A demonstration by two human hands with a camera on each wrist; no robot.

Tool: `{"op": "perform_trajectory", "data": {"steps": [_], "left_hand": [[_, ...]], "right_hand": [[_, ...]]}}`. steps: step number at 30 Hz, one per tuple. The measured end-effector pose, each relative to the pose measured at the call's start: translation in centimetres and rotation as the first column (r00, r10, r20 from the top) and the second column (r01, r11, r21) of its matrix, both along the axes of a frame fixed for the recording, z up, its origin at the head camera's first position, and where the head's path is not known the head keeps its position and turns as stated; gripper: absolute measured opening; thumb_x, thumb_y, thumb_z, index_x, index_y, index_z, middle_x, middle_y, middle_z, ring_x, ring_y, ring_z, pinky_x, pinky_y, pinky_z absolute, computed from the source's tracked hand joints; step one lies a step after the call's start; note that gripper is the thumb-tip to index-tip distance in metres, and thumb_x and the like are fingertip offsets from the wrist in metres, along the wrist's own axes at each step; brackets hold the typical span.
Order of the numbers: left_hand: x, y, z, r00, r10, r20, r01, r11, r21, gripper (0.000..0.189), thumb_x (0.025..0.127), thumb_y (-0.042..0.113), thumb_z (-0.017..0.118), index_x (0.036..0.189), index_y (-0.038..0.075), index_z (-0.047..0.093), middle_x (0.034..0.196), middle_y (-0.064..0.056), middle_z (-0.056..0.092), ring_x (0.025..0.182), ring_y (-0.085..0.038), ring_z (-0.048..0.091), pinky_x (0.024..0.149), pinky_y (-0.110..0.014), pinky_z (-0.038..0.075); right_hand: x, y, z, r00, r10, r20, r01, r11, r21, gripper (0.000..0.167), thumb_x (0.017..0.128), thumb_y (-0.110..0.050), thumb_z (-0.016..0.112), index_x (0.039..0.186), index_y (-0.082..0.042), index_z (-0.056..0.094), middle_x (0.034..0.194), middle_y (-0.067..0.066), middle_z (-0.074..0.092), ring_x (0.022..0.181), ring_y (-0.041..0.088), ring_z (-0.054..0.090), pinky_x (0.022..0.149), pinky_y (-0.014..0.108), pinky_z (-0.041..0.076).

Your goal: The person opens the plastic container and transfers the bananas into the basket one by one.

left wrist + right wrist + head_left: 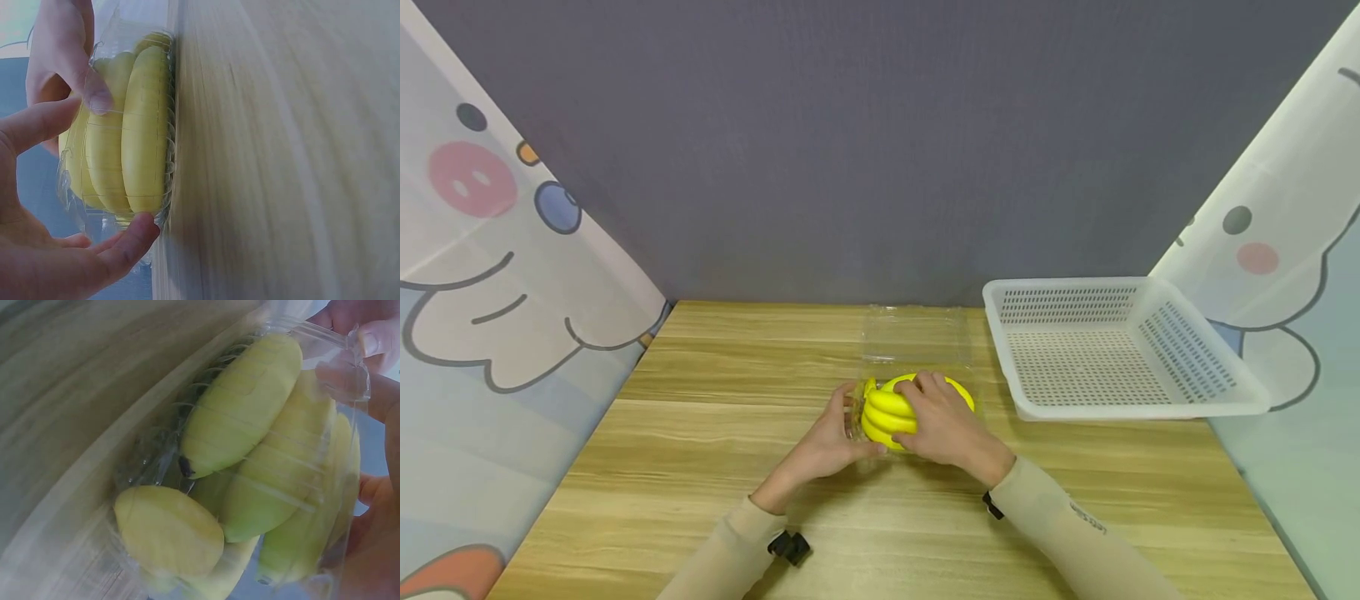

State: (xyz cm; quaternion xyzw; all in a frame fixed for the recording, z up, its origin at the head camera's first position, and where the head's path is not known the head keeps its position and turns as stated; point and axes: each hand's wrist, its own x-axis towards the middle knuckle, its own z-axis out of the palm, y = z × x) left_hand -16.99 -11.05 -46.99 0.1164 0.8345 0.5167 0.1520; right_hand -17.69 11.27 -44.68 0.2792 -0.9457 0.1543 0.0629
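A yellow bunch of bananas (887, 412) sits in a clear plastic clamshell box (172, 125), whose lid (916, 333) lies folded back away from me. With its thumb at the front and fingers round the left end, my left hand (831, 437) holds the box. From above, my right hand (942, 421) grips the bananas, its thumb reaching inside the front wall. Beside the bunch, at the box's right end, is a rounded yellow fruit (169, 531), partly hidden by the right hand in the head view.
To the right stands a white perforated plastic basket (1082, 367) near the table's back edge. A grey wall panel (880, 150) rises behind the wooden table (715, 400). Printed cartoon curtains (475, 250) hang at both sides.
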Motion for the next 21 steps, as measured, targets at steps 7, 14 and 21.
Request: {"op": "perform_trajectory", "data": {"steps": [7,14,21], "left_hand": [[0.03,0.04,-0.05,1.000,0.001,-0.003,-0.001,1.000,-0.004,0.112,0.078,0.027,0.089,0.159,0.006,0.015,0.144,-0.021,0.041,0.127,-0.039,0.051,0.098,-0.053,0.049],[0.01,0.04,-0.01,1.000,0.012,-0.001,-0.012,1.000,-0.027,0.112,0.078,0.029,0.089,0.159,0.008,0.015,0.145,-0.021,0.040,0.127,-0.038,0.050,0.098,-0.054,0.048],[0.04,0.00,0.14,1.000,0.014,0.008,-0.014,1.000,-0.028,0.112,0.078,0.030,0.089,0.160,0.008,0.016,0.145,-0.020,0.041,0.127,-0.038,0.050,0.098,-0.053,0.048]], "right_hand": [[-0.25,-0.07,-0.09,1.000,0.007,-0.002,-0.007,1.000,0.011,0.069,0.074,-0.039,0.091,0.128,-0.007,0.060,0.111,0.011,0.057,0.099,0.027,0.052,0.083,0.039,0.048],[-0.39,0.08,-0.18,0.999,-0.002,-0.052,0.003,1.000,0.014,0.067,0.075,-0.040,0.088,0.128,-0.009,0.061,0.106,0.009,0.057,0.095,0.025,0.051,0.080,0.039,0.047],[-0.35,0.18,0.08,0.997,-0.032,-0.069,0.032,0.999,-0.003,0.062,0.077,-0.036,0.085,0.128,-0.009,0.063,0.108,0.010,0.059,0.097,0.026,0.053,0.080,0.043,0.049]]}}
